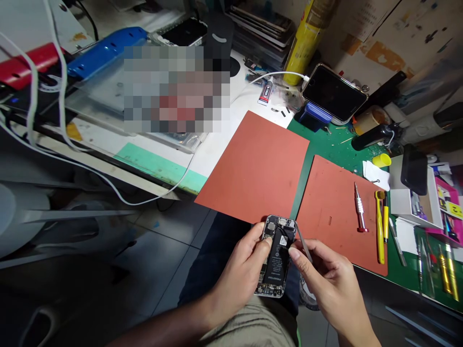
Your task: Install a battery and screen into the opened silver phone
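An opened phone body (pixel 277 253) with a black battery and bare circuit parts is held over my lap, just in front of the table's edge. My left hand (pixel 240 274) grips its left side, thumb lying over the upper part. My right hand (pixel 325 277) is closed round thin metal tweezers (pixel 302 238), whose tips rest at the top right of the phone's inside.
Two red mats (pixel 256 168) (pixel 336 212) lie on a green cutting mat (pixel 333 144). A red-tipped screwdriver (pixel 360 207), yellow tools (pixel 379 226) and more tools lie at the right. Behind stand a propped phone (pixel 334 94), a glue tube (pixel 265 91), a yellow can (pixel 306 41) and white cables (pixel 159 193).
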The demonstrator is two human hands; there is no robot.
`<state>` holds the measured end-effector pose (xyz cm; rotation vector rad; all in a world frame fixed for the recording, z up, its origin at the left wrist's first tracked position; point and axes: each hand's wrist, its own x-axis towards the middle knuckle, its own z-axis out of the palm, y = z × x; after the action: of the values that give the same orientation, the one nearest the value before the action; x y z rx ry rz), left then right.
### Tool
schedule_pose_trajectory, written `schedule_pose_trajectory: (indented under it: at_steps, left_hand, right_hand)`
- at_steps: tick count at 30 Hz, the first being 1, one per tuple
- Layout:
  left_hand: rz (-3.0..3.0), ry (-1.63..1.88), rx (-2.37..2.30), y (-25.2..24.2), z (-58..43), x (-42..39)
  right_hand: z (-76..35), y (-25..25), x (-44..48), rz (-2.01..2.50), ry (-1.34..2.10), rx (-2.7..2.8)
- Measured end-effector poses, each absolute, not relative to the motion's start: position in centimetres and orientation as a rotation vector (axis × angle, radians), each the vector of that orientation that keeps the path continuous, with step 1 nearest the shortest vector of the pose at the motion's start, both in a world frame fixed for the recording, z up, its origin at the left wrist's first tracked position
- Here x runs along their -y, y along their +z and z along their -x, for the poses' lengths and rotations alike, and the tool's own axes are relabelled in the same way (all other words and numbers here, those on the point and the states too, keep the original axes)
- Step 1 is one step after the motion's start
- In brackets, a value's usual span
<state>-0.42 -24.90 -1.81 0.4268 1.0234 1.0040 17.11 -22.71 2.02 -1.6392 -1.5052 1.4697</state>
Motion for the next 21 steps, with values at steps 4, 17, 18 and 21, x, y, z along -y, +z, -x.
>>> schedule_pose_trajectory:
  at_steps: [4,17,18,21]
  left_hand:
    - [-0.347,1.022,-0.983,-1.7,0.3,25.0]
    - [-0.216,0.976,-0.948,-1.4,-0.1,25.0]
    - [-0.212,0.977,-0.951,-1.3,-0.1,24.9]
    - [-0.205,0.992,-0.952,-1.0,-0.1,24.7]
  right_hand:
    - [-17.4,2.1,22.7,1.642,1.429,1.48]
    - [-20.8,-1.5,17.2,1.808,-0.352,1.995]
    - [-20.9,-1.9,16.7,1.817,-0.447,2.009]
    - [-21.4,-2.6,15.8,1.811,-0.552,2.06]
